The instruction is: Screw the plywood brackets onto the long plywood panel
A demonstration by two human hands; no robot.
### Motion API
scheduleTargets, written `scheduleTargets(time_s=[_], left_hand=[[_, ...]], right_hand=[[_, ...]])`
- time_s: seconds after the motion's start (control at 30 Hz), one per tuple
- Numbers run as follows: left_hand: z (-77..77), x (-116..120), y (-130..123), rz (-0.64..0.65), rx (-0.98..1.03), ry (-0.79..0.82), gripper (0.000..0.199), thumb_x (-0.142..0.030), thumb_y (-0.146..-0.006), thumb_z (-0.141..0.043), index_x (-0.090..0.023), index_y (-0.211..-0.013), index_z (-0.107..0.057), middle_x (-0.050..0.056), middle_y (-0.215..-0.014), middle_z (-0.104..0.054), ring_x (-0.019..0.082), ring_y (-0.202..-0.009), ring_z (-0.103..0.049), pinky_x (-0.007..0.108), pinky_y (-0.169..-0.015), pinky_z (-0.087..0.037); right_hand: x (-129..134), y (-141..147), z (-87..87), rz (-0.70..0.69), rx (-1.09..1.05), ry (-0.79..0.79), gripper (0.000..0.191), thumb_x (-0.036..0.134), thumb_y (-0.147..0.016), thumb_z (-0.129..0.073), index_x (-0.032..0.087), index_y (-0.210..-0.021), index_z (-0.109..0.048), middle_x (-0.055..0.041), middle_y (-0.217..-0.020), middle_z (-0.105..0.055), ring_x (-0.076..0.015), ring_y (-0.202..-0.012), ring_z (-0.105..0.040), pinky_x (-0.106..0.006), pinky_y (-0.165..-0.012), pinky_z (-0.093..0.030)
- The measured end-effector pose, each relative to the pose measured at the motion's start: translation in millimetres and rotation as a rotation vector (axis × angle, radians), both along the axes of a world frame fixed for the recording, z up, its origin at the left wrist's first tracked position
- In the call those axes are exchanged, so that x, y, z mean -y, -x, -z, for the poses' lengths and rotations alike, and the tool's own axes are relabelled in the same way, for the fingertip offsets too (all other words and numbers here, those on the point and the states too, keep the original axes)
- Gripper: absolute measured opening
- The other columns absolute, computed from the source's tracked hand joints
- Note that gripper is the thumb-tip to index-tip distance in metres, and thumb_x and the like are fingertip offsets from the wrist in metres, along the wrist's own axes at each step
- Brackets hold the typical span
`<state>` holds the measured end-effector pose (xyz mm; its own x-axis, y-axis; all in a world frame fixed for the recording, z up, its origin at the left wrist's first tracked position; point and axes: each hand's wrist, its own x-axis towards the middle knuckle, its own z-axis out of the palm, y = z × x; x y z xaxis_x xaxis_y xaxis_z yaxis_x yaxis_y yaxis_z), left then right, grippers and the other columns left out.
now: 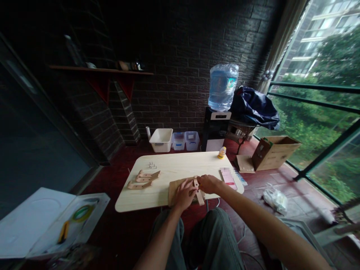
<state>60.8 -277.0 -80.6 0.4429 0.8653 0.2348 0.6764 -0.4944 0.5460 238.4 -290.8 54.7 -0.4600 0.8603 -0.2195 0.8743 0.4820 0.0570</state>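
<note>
While left fingers [188, 186] grip it (right fingers [200, 181] curled, hold unclear), the pale, drilled wooden piece [200, 198] slants.

I have a light-wood bar [200, 198] at my left hand [184, 195] and right hand [208, 183], over brown cardboard [172, 193]; left of them on the pale wooden table [174, 165], angled wooden brackets [140, 186], small metal hooks [152, 165] beyond; right, a flat pink-and-white rectangle [229, 179].

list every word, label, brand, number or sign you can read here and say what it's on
None can be read for certain.
Water jug: a green-and-white label, too blurred to read.
Open cardboard box: faint printed marks, too blurred to read.
Flat pink-and-white rectangle on the table: any text too small, and its top edge is pixelated.
</note>
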Motion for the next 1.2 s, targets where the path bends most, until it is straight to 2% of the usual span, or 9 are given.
scheduleTargets(time_s=[0.17, 0.43, 0.57, 0.73, 0.9, 1.2], left_hand=[[3.3, -1.0, 0.6, -0.003, 0.002, -0.027, 0.023, -0.043, -0.096, -0.052, -0.036, -0.105, -0.072, -0.008, -0.147, -0.053, 0.022, -0.147, -0.029, 0.048, -0.119, -0.028], [6.7, -2.1, -0.5, -0.014, 0.027, -0.056, 0.022, -0.042, -0.096, -0.053, -0.036, -0.104, -0.072, -0.008, -0.147, -0.053, 0.021, -0.147, -0.03, 0.048, -0.12, -0.028], [6.0, -1.6, -0.6, -0.016, 0.041, -0.049, 0.02, -0.04, -0.095, -0.054, -0.036, -0.103, -0.073, -0.008, -0.146, -0.054, 0.021, -0.147, -0.03, 0.048, -0.12, -0.027], [4.1, -0.4, -0.3, -0.017, 0.054, -0.053, 0.022, -0.041, -0.096, -0.053, -0.036, -0.104, -0.073, -0.007, -0.147, -0.053, 0.022, -0.146, -0.03, 0.048, -0.12, -0.028], [1.3, 0.2, 0.1, -0.011, 0.045, -0.046, 0.021, -0.041, -0.096, -0.053, -0.035, -0.103, -0.073, -0.007, -0.146, -0.053, 0.022, -0.146, -0.03, 0.048, -0.12, -0.027], [-1.7, -0.3, 0.9, -0.013, 0.024, -0.023, 0.02, -0.04, -0.095, -0.054, -0.036, -0.103, -0.073, -0.008, -0.147, -0.053, 0.021, -0.147, -0.03, 0.048, -0.12, -0.028]], right_hand=[[4.4, 4.6, -9.6, -0.035, 0.001, -0.023, 0.036, 0.021, -0.093, -0.05, 0.012, -0.127, -0.051, -0.0184, -0.108, -0.072, -0.028, -0.095, -0.071, -0.036, -0.073, -0.055], [-2.7, 8.3, -2.6, 0.008, -0.019, -0.012, 0.035, 0.024, -0.093, -0.052, 0.01, -0.124, -0.052, -0.0198, -0.105, -0.072, -0.0297, -0.094, -0.071, -0.037, -0.072, -0.055], [-1.0, 8.2, -5.1, 0.007, -0.041, -0.009, 0.038, 0.022, -0.092, -0.051, 0.007, -0.127, -0.051, -0.0211, -0.107, -0.072, -0.0293, -0.094, -0.071, -0.036, -0.072, -0.054], [0.1, 8.5, -13.0, -0.007, 0.025, 0.001, 0.035, 0.026, -0.094, -0.049, 0.013, -0.126, -0.052, -0.0177, -0.109, -0.072, -0.0269, -0.096, -0.071, -0.035, -0.074, -0.053], [-0.9, 9.9, -12.4, -0.011, 0.023, -0.001, 0.035, 0.025, -0.094, -0.051, 0.015, -0.127, -0.052, -0.0156, -0.115, -0.07, -0.0259, -0.103, -0.07, -0.034, -0.079, -0.053], [5.9, 7.0, -15.8, 0.062, -0.016, 0.007, 0.039, 0.032, -0.094, -0.052, 0.011, -0.127, -0.053, -0.0193, -0.112, -0.071, -0.0303, -0.1, -0.07, -0.036, -0.076, -0.054]])
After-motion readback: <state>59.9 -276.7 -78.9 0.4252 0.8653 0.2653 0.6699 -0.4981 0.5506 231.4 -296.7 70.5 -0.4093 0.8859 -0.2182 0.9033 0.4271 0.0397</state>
